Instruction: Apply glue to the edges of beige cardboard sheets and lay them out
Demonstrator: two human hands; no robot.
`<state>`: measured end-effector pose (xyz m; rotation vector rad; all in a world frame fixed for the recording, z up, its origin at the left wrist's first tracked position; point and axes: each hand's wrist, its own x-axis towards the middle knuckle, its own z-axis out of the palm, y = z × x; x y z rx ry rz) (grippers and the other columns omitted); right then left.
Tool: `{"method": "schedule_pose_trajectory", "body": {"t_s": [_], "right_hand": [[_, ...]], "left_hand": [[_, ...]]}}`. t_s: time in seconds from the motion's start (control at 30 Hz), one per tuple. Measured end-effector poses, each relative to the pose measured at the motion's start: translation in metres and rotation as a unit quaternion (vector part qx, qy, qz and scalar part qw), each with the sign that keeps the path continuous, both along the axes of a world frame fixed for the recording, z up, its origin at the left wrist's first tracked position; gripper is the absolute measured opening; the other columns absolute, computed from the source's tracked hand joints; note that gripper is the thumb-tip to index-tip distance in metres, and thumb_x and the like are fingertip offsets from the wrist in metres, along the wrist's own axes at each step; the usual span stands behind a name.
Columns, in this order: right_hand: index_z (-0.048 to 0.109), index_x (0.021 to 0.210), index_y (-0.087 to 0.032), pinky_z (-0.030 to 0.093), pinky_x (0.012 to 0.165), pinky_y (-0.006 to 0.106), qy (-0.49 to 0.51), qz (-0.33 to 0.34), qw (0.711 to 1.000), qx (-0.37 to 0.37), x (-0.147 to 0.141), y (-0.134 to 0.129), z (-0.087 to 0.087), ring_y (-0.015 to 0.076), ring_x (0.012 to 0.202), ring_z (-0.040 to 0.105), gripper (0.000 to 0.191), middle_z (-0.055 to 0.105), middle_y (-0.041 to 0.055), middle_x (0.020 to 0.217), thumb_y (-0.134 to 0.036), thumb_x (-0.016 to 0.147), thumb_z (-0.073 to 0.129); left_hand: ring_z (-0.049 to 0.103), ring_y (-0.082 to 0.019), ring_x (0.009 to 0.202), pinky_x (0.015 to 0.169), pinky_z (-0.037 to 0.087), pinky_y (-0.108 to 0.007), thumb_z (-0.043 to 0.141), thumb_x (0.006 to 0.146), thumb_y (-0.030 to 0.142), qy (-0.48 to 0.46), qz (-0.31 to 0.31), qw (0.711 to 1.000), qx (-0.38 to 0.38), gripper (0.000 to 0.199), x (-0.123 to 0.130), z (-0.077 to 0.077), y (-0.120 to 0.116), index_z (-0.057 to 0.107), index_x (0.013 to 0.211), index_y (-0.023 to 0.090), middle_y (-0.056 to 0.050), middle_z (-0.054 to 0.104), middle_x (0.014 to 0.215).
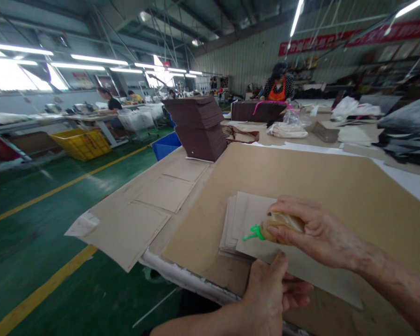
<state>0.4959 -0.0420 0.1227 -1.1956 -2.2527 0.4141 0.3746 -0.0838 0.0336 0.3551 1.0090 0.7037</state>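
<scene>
My right hand (pixel 301 228) is wrapped round a squeeze bottle (pixel 283 226) with a green nozzle, which points left and down over a grey-beige sheet (pixel 255 210). That sheet lies on top of a fanned stack of similar sheets (pixel 229 233) on the brown board of the table (pixel 203 233). At the near edge of the sheet is my left hand (pixel 273 284), its thumb on top and the other fingers under the edge, so it pinches the sheet. The nozzle tip is just above or on the sheet; which of the two I cannot tell.
Flat sheets (pixel 126 228) lie along the table's left side. A tall stack of dark brown pieces (pixel 205 126) stands at the back left, beside a blue bin (pixel 165 144). Plastic-wrapped goods (pixel 289 128) lie farther back. A person in an orange apron (pixel 278 88) is across the table.
</scene>
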Motion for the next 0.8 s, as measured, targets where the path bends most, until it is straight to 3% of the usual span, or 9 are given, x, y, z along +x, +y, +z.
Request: {"method": "schedule_pose_trajectory", "body": {"t_s": [0.17, 0.4, 0.6, 0.7, 0.8], "right_hand": [[0.063, 0.096, -0.023, 0.041, 0.067, 0.026, 0.022, 0.036, 0.997, -0.065, -0.002, -0.004, 0.001, 0.0147, 0.077, 0.056, 0.017, 0.06, -0.001, 0.087, -0.038, 0.089, 0.06], [0.063, 0.093, -0.02, 0.042, 0.062, 0.028, 0.189, -0.042, 0.967, -0.166, 0.024, 0.016, -0.008, 0.0195, 0.076, 0.056, 0.032, 0.061, 0.0022, 0.084, -0.05, 0.085, 0.06], [0.061, 0.093, -0.02, 0.039, 0.062, 0.033, 0.107, -0.158, 0.98, -0.065, 0.037, 0.04, -0.017, 0.0206, 0.069, 0.055, 0.039, 0.061, 0.0019, 0.077, -0.057, 0.082, 0.057], [0.062, 0.096, -0.02, 0.04, 0.067, 0.034, 0.038, -0.152, 0.988, -0.006, 0.033, 0.043, -0.016, 0.0215, 0.076, 0.057, 0.037, 0.063, 0.0029, 0.085, -0.055, 0.085, 0.055], [0.062, 0.094, -0.022, 0.04, 0.069, 0.032, 0.001, -0.095, 0.995, -0.004, 0.028, 0.041, -0.012, 0.0193, 0.08, 0.057, 0.029, 0.063, 0.0015, 0.091, -0.049, 0.087, 0.057]], "left_hand": [[0.064, -0.012, 0.058, 0.049, 0.049, -0.019, 0.04, 0.098, 0.033, -0.007, -0.006, 1.0, 0.014, 0.022, 0.001, 0.0, 0.0, 0.046, 0.092, 0.013, -0.004, 0.059, 0.069], [0.065, -0.012, 0.058, 0.048, 0.048, -0.019, 0.035, 0.1, 0.03, -0.005, -0.011, 1.0, -0.005, 0.025, 0.0, 0.003, 0.003, 0.048, 0.097, 0.009, -0.007, 0.062, 0.072], [0.063, -0.01, 0.055, 0.045, 0.045, -0.018, 0.03, 0.101, 0.029, -0.021, -0.032, 0.999, -0.007, 0.033, 0.0, 0.005, 0.005, 0.054, 0.098, 0.005, -0.008, 0.063, 0.074], [0.063, -0.012, 0.057, 0.046, 0.047, -0.019, 0.031, 0.101, 0.029, -0.013, -0.024, 1.0, -0.009, 0.034, 0.0, 0.001, 0.005, 0.054, 0.097, 0.005, -0.01, 0.064, 0.075], [0.065, -0.013, 0.061, 0.048, 0.049, -0.019, 0.035, 0.099, 0.031, -0.042, -0.03, 0.999, 0.004, 0.033, -0.001, -0.01, 0.005, 0.055, 0.102, 0.005, -0.012, 0.065, 0.08]]}}
